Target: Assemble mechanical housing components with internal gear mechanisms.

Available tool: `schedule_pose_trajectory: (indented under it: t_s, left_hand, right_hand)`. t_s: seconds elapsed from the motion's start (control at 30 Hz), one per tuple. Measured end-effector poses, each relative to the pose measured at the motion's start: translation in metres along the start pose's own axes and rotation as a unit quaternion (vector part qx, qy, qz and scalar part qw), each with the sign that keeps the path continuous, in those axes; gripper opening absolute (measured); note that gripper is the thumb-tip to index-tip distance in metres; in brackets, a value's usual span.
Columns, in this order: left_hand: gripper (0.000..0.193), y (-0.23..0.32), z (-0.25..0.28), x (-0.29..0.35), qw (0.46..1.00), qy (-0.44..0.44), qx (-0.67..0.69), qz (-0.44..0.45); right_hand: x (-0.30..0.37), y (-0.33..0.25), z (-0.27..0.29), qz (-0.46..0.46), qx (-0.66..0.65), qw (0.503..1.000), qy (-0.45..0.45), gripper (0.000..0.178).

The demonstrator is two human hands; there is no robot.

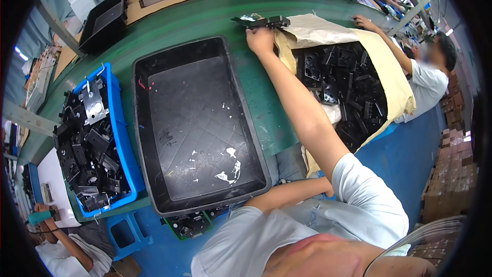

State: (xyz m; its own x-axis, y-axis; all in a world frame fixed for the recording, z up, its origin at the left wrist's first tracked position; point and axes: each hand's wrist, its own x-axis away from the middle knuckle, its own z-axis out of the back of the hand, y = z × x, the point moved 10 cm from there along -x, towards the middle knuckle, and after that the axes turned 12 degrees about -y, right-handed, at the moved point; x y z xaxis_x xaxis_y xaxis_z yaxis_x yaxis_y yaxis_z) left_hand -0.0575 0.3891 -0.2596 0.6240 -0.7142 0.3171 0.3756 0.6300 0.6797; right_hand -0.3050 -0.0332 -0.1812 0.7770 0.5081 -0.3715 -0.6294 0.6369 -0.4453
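Note:
My right arm stretches across the bench to the far side, where my right hand (261,40) is closed on a black plastic part (274,22) at the folded-back edge of a sack. Something shiny lies beside that part. The pale yellow sack (383,66) stands with its mouth spread, and many black plastic parts (353,84) fill it. My left forearm crosses low in front of my body. My left hand (326,187) is by the sack's near lower side, its fingers mostly hidden.
A large black tray (192,202) with white scraps lies left of the sack on the green bench (189,13). Beyond it, a blue crate (134,166) holds black parts. Another black tray (105,15) is at far left. Co-workers sit around; one person (435,82) is beside the sack.

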Motion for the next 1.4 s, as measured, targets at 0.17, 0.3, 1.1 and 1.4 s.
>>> schedule_pose_trajectory:
  t_s: [0.17, 0.3, 1.1, 1.4]
  left_hand:
    - [0.032, 0.012, 0.010, 0.006, 0.999, -0.030, -0.034, -0.025]
    - [0.032, 0.011, 0.010, 0.037, 0.997, -0.043, -0.052, -0.048]
    - [0.009, -0.076, 0.152, 0.280, 0.566, 0.804, 0.182, 0.027]
    - [0.015, -0.097, 0.164, 0.257, 0.645, 0.742, 0.108, 0.149]
  right_hand:
    - [0.014, -0.014, 0.080, 0.006, -0.261, 0.965, -0.021, 0.027]
    - [0.043, -0.035, 0.155, 0.076, -0.448, 0.889, -0.045, 0.039]
    - [0.229, 0.046, 0.115, -0.126, -0.445, 0.884, -0.074, 0.034]
    - [0.202, 0.064, 0.091, -0.122, -0.408, 0.902, -0.074, 0.025]
